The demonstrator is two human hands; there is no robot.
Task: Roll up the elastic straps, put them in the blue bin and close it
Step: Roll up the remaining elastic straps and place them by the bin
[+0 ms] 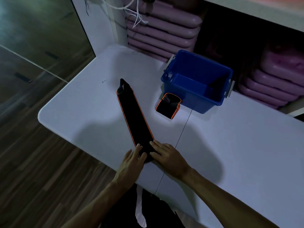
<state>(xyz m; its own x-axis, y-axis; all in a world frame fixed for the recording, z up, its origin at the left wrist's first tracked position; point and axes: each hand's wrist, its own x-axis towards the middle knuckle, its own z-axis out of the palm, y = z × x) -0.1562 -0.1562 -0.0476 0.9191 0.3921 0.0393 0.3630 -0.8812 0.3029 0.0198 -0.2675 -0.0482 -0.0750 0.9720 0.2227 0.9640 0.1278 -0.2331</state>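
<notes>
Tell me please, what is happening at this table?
A person presses both hands, left hand and right hand, on the near end of a long black strap lying flat on the white table, apparently starting to roll it. A second strap sits folded beside the open, empty blue bin.

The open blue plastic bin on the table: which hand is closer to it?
Right. The right hand presses the near end of the flat black, orange-edged strap, below the open blue plastic bin. The left hand lies beside it, farther left.
</notes>
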